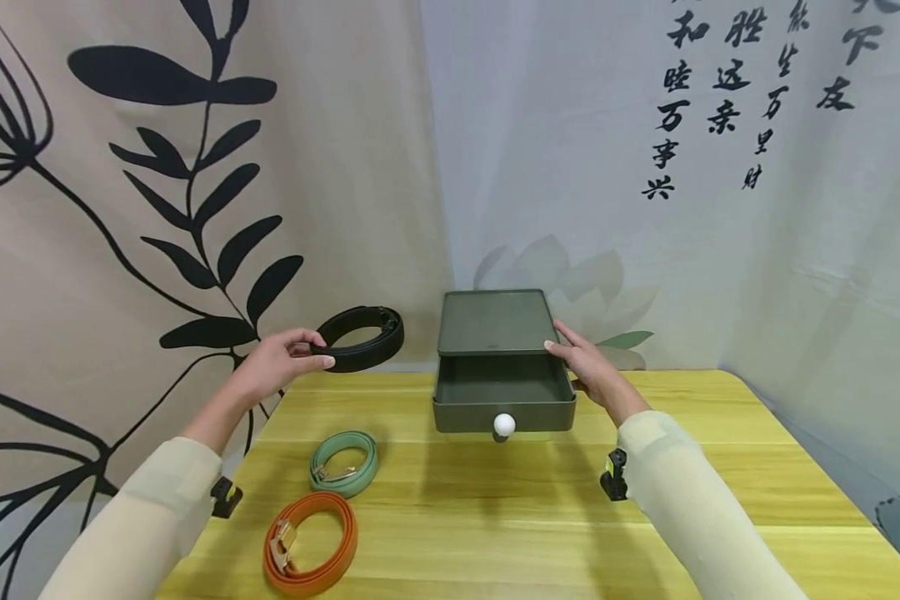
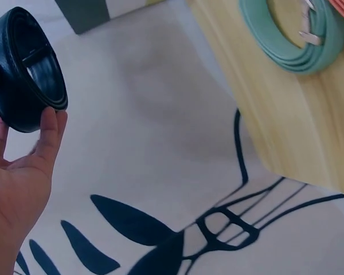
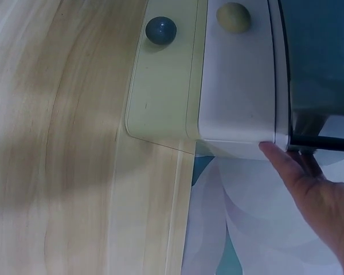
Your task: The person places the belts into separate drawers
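My left hand (image 1: pixel 281 362) holds a coiled black belt (image 1: pixel 360 357) by its near side, thumb in front and fingers behind. In the left wrist view, the fingertips (image 2: pixel 49 123) press on the lower edge of the coil. The belt is up in the air, left of a dark grey-green drawer box (image 1: pixel 495 321). The box's upper drawer (image 1: pixel 504 415), with a round white knob (image 1: pixel 504 425), is pulled out, and its visible inside is bare. My right hand (image 1: pixel 588 367) grips the box's right side, thumb over the top's front corner and fingers along the side.
A coiled green belt (image 1: pixel 371 467) lies on the wooden table (image 1: pixel 510 533) at the left, with a coiled orange belt (image 1: pixel 348 546) nearer me. Beneath the upper drawer, a yellowish lower drawer (image 3: pixel 160 91) has a dark knob (image 3: pixel 161 30). A printed curtain (image 1: pixel 360 167) hangs behind.
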`<state>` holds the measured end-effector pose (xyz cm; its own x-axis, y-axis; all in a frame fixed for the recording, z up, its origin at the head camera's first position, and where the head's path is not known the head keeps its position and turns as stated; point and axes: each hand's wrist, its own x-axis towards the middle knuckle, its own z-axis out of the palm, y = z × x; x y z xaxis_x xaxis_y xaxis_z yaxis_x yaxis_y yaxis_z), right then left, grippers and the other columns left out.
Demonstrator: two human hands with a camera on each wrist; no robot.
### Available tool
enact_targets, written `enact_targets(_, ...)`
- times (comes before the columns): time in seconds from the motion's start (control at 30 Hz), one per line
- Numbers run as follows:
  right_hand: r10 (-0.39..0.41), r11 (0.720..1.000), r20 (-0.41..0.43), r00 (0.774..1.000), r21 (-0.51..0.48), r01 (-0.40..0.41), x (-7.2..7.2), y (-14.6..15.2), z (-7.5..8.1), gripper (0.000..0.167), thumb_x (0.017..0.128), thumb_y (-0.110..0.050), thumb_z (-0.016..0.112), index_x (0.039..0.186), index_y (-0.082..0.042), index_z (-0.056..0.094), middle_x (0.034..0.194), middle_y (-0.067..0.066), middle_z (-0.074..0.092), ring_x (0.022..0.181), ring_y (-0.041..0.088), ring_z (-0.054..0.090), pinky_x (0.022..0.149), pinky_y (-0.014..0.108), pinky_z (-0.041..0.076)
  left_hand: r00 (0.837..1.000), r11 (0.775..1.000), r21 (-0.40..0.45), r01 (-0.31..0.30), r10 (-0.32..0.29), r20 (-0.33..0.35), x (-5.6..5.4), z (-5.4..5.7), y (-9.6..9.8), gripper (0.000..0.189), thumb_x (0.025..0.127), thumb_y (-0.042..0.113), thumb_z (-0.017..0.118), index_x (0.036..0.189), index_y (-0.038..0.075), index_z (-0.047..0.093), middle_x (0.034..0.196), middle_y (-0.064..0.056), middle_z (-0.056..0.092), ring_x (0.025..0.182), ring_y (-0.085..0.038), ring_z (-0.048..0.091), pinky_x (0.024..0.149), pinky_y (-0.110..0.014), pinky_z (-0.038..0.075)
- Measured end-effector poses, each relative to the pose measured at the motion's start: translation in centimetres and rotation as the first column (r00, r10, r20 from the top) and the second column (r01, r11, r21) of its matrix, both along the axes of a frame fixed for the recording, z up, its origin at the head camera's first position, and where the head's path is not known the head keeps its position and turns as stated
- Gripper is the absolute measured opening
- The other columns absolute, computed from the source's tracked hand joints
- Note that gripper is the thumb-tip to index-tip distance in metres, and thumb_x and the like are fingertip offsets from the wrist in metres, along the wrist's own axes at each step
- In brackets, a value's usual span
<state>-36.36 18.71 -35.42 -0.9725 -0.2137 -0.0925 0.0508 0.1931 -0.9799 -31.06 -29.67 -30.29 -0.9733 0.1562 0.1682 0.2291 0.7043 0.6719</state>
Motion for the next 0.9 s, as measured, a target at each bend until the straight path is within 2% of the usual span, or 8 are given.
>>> enact_targets(0.23,0.001,1.0,0.004,1.0,-0.006,-0.001,0.0,0.0,0.0,0.067,0.106,-0.032,0.048,0.16,-0.033,0.009,0.165,0.012,-0.003,0.148,0.04,0.011,0.11,0.065,0.024,0.997,0.995,0.062,0.073,-0.073,0.003,0.5,0.8,1.8,0.046,0.087,0.046,0.075,0.113,0.011,0.06,0.098,-0.009,0.064,0.089,-0.027,0.052,0.078,-0.04,0.042)
enact_targets(0.4,-0.009,1.0,0.011,1.0,-0.012,0.009,-0.1,0.0,0.0,0.067,0.105,-0.032,0.048,0.16,-0.034,0.009,0.165,0.012,-0.002,0.148,0.039,0.012,0.11,0.065,0.025,0.992,0.986,0.11,0.128,-0.129,0.001,0.8,1.4,3.6,0.04,0.088,0.039,0.076,0.112,0.01,0.06,0.098,-0.008,0.069,0.092,-0.031,0.059,0.08,-0.041,0.044)
enact_targets(0.6,-0.013,1.0,0.009,1.0,-0.022,0.013,-0.1,0.0,0.0,0.067,0.106,-0.03,0.048,0.16,-0.032,0.01,0.165,0.013,-0.003,0.148,0.041,0.009,0.11,0.065,0.025,0.98,0.971,0.136,0.199,-0.2,-0.002,1.1,1.8,5.5,0.036,0.09,0.033,0.075,0.112,0.008,0.06,0.103,-0.008,0.07,0.101,-0.027,0.062,0.088,-0.042,0.047)
enact_targets(0.73,-0.012,1.0,0.009,1.0,-0.012,0.012,-0.1,-0.1,-0.1,0.067,0.105,-0.032,0.048,0.16,-0.033,0.01,0.165,0.011,-0.005,0.149,0.04,0.006,0.11,0.066,0.023,0.974,0.964,0.144,0.222,-0.226,0.008,1.1,1.7,6.6,0.036,0.088,0.033,0.077,0.112,0.009,0.061,0.11,-0.009,0.068,0.106,-0.025,0.061,0.094,-0.044,0.046)
enact_targets(0.9,-0.01,1.0,0.005,1.0,-0.001,0.01,0.0,-0.1,-0.2,0.067,0.105,-0.033,0.048,0.16,-0.033,0.01,0.165,0.009,-0.006,0.149,0.039,0.004,0.11,0.067,0.021,0.96,0.948,0.165,0.273,-0.278,0.012,1.2,1.6,8.1,0.035,0.088,0.032,0.078,0.111,0.01,0.062,0.11,-0.008,0.067,0.106,-0.024,0.061,0.092,-0.043,0.047)
